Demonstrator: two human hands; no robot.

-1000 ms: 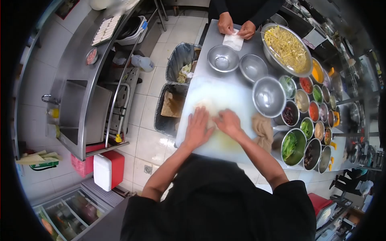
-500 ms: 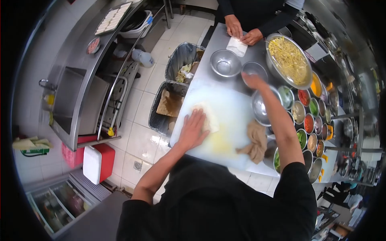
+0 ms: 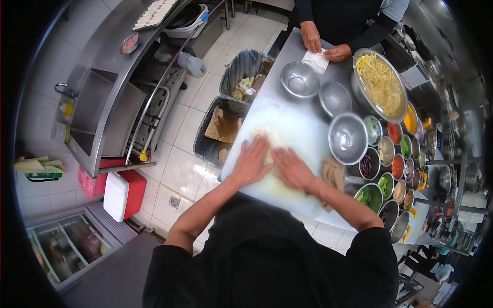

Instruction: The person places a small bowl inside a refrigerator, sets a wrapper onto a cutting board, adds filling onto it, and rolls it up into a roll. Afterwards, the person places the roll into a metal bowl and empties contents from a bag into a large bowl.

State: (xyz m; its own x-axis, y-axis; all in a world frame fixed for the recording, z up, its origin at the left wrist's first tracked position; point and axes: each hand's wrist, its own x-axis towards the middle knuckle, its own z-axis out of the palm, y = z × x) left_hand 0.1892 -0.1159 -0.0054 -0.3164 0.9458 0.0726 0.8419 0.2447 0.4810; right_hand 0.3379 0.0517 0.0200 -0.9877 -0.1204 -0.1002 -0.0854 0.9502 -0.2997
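A pale, thin sheet of dough or wrapper lies on the white cutting board, mostly covered by my hands. My left hand rests flat on its left side with fingers outstretched. Beside it, my right hand lies palm down on the right side, fingers extended and slightly blurred. Neither hand is gripping anything. A brown cloth is crumpled just right of my right wrist. Farther off stand a shallow metal bowl and a larger metal bowl.
Across the table, a co-worker's hands handle a white wrapper. An oval metal bowl of yellow shredded food stands at the right, above several ingredient containers. Lined bins sit left of the table. Another metal bowl is nearby.
My right hand has left the shallow metal bowl and come down onto the sheet beside my left hand. My left hand remains flat there. The view has shifted slightly.
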